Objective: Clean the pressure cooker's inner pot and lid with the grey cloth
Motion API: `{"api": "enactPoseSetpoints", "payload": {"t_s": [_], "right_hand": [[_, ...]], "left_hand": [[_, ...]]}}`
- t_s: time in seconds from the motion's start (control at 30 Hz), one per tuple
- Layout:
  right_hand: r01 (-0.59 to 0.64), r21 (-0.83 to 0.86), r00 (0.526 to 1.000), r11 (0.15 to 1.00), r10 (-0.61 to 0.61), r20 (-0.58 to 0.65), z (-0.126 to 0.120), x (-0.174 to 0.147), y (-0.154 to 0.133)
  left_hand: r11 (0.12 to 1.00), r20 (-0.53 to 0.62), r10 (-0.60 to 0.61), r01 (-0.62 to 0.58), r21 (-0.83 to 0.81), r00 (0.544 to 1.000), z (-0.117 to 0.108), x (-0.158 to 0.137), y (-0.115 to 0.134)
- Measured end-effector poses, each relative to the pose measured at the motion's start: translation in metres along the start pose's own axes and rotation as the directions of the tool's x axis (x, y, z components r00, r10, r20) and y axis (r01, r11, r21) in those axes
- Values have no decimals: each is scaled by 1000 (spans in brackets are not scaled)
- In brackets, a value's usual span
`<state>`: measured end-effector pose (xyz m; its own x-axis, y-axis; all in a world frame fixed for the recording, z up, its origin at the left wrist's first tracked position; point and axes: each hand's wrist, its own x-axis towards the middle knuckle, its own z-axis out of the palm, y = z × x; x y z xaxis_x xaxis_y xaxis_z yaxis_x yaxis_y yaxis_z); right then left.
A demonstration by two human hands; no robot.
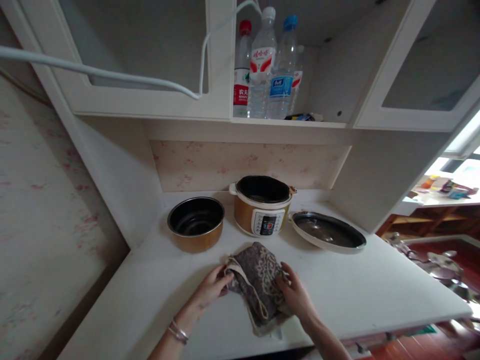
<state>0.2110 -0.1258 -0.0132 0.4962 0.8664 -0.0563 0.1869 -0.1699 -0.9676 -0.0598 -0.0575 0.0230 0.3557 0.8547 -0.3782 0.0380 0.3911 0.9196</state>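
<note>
A grey-brown towel (258,285) with a pale floral pattern is bunched between my hands over the white countertop. My left hand (215,284) pinches its left edge, with thumb on top. On the opposite side, my right hand (294,292) grips the right edge. Just beyond the towel stands a gold and white electric cooker (243,215), lidless, its dark inside showing and a control panel in front. To its left sits a gold inner pot (198,240) with a black interior. The cooker's lid (330,232) lies at the right, dark inner face up.
Overhead, an open cabinet shelf (333,123) holds several plastic bottles (262,75). A white cable (131,77) hangs across the upper left. Side panels flank the counter (157,310). Metal cookware (442,265) is low at the far right.
</note>
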Motion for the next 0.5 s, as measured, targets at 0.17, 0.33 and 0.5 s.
{"api": "enactPoseSetpoints", "payload": {"t_s": [0.17,0.33,0.5], "right_hand": [[293,-275,956,916,-278,93,13,17,-74],[226,-220,943,949,-156,295,85,36,-134],[140,-185,923,973,-60,380,156,76,-160]], "left_hand": [[980,-392,195,-193,44,899,-75,-10,-4],[960,-529,219,-278,-34,820,-109,-22,2],[948,-573,248,-318,-23,781,-111,-11,26]]}}
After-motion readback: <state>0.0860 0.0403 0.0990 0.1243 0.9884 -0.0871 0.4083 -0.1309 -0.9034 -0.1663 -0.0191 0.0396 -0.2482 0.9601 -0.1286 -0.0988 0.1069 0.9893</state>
